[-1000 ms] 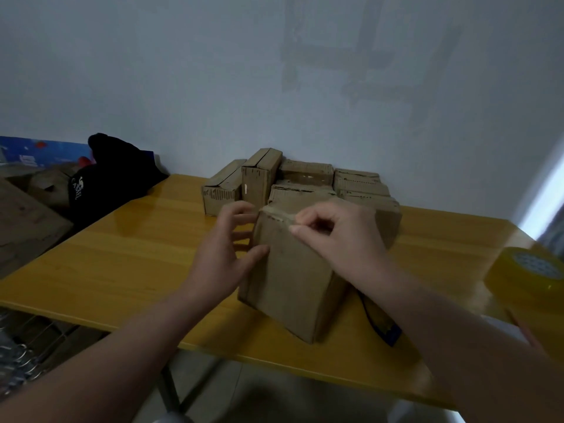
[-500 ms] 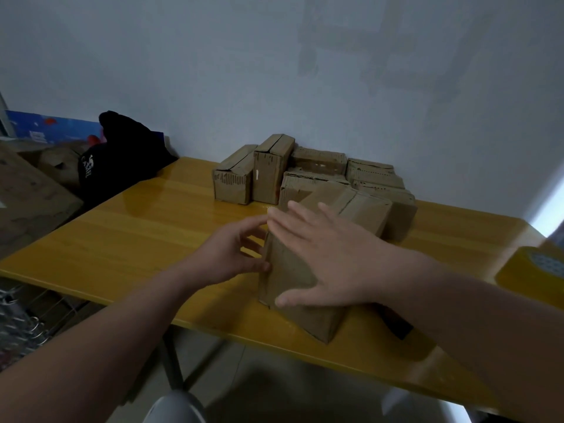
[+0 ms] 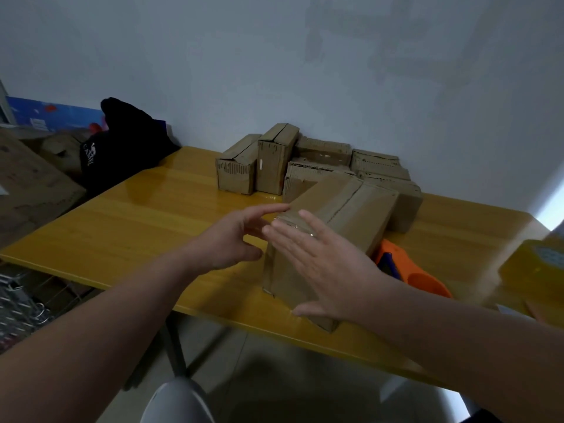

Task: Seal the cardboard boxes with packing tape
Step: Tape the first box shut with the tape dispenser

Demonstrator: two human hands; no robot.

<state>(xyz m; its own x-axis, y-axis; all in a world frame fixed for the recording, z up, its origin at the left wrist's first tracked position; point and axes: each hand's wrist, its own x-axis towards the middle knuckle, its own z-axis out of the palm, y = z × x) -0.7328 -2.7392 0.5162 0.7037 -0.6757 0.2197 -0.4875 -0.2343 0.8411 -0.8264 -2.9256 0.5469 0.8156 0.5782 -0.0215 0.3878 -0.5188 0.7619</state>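
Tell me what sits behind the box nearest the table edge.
A cluster of smaller cardboard boxes against the wall. An orange tape dispenser shows at the right, partly hidden by the near box.

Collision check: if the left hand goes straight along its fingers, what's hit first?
The near cardboard box, at its upper left edge. The left hand looks nearly in contact with it, though depth is unclear.

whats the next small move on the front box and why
Probably slide the right hand flat down the near face of the front box to press the tape down: glossy tape wraps the top edge by its fingers, and the left hand touches the box's left side.
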